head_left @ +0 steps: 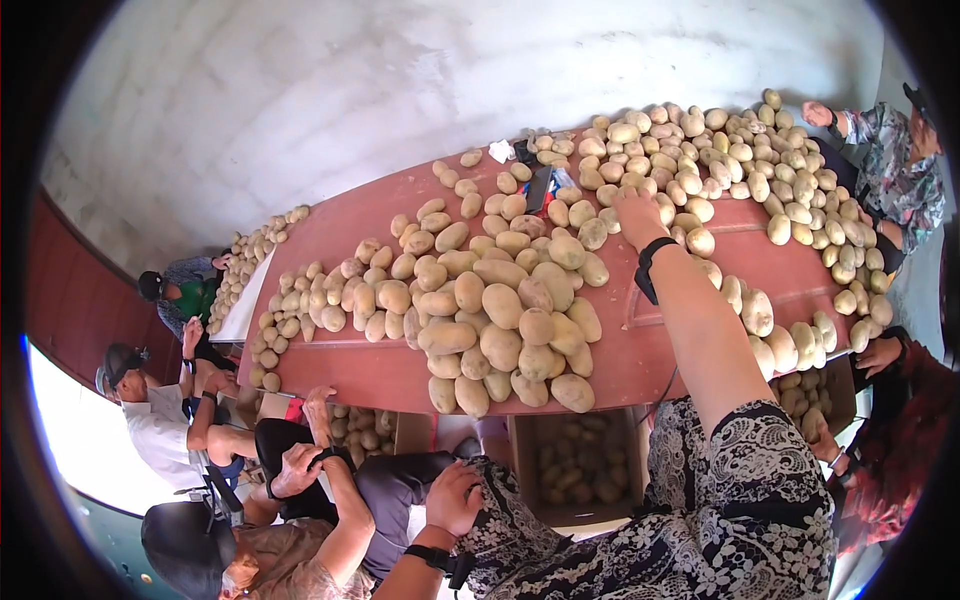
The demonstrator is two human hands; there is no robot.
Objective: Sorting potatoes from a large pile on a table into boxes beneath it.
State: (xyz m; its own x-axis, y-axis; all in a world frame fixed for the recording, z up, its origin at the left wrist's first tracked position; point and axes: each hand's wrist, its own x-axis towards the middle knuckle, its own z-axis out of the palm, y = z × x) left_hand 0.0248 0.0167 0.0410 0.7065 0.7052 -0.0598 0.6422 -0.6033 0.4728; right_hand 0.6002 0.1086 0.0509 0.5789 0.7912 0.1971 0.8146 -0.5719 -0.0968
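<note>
My right arm stretches across the red table (640,350), and my right hand (640,215) is at the near edge of the far potato pile (690,155). Its fingertips are hidden, so whether it grips a potato is unclear. My left hand (455,498) lies on my thigh on the patterned black-and-white cloth, its fingers stretched out with nothing visible in them. Right in front of me spreads a heap of yellow-brown potatoes (502,305). Several larger potatoes (783,350) line the table's near right edge.
Under the table edge stands a cardboard box (580,515) with potatoes inside. A dark phone (540,188) and crumpled white paper (501,151) lie among the potatoes. People sit close by on the left (270,550) and right (890,450). A pale wall (330,100) rises behind the table.
</note>
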